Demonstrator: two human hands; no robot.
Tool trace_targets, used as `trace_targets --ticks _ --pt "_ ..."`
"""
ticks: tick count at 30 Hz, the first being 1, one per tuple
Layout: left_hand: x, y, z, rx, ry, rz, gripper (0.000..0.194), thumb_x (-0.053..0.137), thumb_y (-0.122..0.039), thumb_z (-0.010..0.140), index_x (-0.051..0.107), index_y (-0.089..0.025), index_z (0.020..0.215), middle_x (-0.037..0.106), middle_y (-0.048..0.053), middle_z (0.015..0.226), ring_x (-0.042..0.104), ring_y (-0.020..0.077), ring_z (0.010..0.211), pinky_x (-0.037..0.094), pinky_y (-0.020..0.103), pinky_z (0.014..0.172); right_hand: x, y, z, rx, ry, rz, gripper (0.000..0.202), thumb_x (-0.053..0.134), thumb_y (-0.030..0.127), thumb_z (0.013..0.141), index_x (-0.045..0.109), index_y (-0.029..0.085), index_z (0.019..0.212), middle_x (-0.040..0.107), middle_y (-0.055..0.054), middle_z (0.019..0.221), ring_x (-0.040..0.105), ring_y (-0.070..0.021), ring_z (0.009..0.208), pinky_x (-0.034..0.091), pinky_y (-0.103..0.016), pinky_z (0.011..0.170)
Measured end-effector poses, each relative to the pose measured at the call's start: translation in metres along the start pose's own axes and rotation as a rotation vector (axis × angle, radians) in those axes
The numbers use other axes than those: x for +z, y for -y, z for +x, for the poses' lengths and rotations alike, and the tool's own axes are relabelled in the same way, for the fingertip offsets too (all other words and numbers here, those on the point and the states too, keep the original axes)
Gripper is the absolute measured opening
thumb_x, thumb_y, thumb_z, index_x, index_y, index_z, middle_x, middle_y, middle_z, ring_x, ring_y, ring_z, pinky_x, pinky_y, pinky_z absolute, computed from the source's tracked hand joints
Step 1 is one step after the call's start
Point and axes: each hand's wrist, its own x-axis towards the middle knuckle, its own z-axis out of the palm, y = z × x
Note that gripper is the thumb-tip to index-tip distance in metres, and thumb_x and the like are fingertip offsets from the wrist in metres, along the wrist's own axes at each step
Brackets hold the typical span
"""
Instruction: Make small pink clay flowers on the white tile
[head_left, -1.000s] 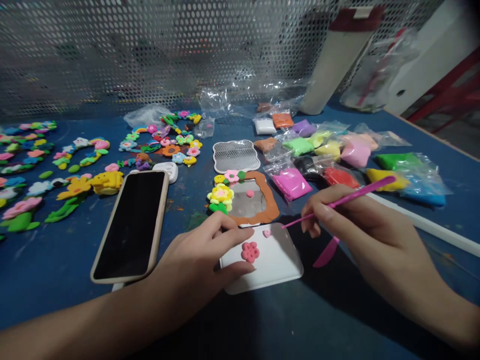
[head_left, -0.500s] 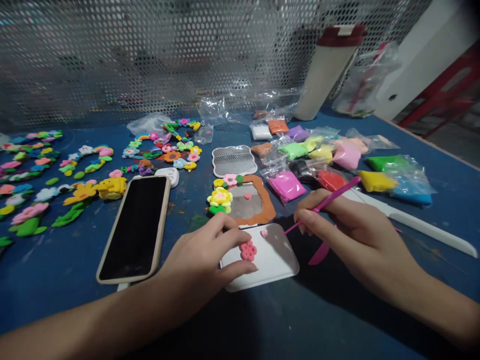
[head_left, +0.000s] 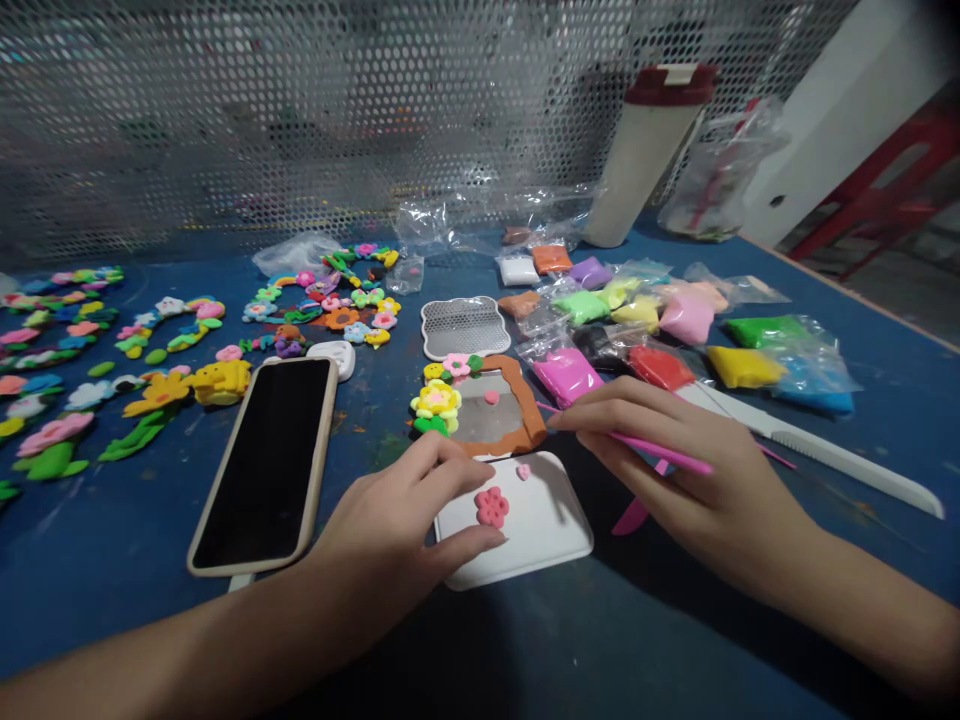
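Left hand (head_left: 394, 515): grip parted around coral-pink, flower-shaped clay piece (head_left: 492, 507) on white, rounded plastic panel (head_left: 536, 553), contact unclear | Right hand (head_left: 712, 445): grip holding slender magenta plastic tool (head_left: 675, 457), tip near brown-clay-bordered frame (head_left: 533, 420) | Beyond: clear plastic bag of magenta clay (head_left: 568, 376).

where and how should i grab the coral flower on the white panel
Probably pinch the coral flower lightly by opposite outer petals, coming from the left: it lies flat with its rounded rim exposed, and the left hand has thumb and forefinger spread around it.
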Motion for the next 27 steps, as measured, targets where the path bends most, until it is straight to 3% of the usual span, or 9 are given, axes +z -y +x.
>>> trace_targets --ticks 4,10,14,20,27 --pt "-0.001 0.000 -0.003 0.044 -0.079 0.006 0.032 0.070 -0.030 0.076 0.060 -0.021 0.105 0.058 0.002 0.090 0.060 0.0172 0.077 0.048 0.027 0.062 -0.002 -0.005 0.000 -0.049 0.033 -0.082 0.025 0.043 0.008 0.089 0.060 0.021 0.102 0.062 -0.008 0.099 0.060 -0.0179 0.088 0.049 -0.028 0.071" --pt "0.000 0.002 -0.005 0.099 -0.100 -0.010 0.026 0.069 -0.026 0.077 0.061 -0.019 0.101 0.058 0.004 0.091 0.059 0.0196 0.084 0.048 0.032 0.071 -0.005 -0.021 -0.002 -0.130 0.166 -0.237 0.032 0.047 0.007 0.083 0.059 0.020 0.110 0.062 -0.011 0.104 0.058 -0.0251 0.092 0.048 -0.037 0.073" --pt "0.002 0.002 -0.002 0.106 -0.105 -0.024 0.028 0.068 -0.024 0.077 0.062 -0.020 0.105 0.058 0.004 0.094 0.057 0.0202 0.089 0.048 0.034 0.077 -0.009 -0.026 -0.003 -0.171 0.200 -0.307 0.039 0.041 0.002 0.083 0.058 0.020 0.114 0.063 -0.012 0.106 0.059 -0.0240 0.091 0.049 -0.035 0.071" --pt "0.002 -0.001 0.004 0.083 -0.070 0.055 0.026 0.068 -0.026 0.077 0.067 -0.019 0.101 0.059 0.006 0.093 0.057 0.0216 0.086 0.049 0.035 0.074 -0.016 -0.020 -0.004 -0.197 0.233 -0.412 0.043 0.038 -0.003 0.075 0.066 0.015 0.103 0.069 -0.012 0.093 0.066 -0.0238 0.076 0.052 -0.035 0.062" --pt "0.002 -0.003 0.007 0.068 -0.043 0.101 0.022 0.067 -0.031 0.078 0.068 -0.020 0.097 0.060 0.006 0.090 0.058 0.0222 0.083 0.048 0.037 0.073 -0.022 -0.014 -0.008 -0.168 0.292 -0.412 0.047 0.039 -0.004 0.071 0.069 0.020 0.097 0.068 -0.008 0.085 0.065 -0.0201 0.062 0.049 -0.031 0.051"
